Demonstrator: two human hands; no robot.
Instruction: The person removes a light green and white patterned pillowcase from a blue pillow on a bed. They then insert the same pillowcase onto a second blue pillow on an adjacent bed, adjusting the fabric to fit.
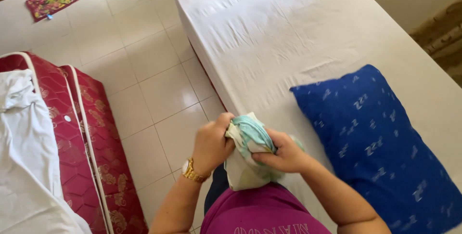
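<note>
Both hands, left hand and right hand, clamp the bunched pale cloth between them, probably hanging downward from the fingers.

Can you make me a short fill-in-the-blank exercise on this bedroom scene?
1. Both hands grip a bunched ____ between them.
2. The pillow on the bed is ____ in colour.
3. The left hand has a gold ____ at its wrist.
4. The right hand is nearer to the ____ than the left hand is.

Missing words: cloth; blue; watch; pillow
</note>
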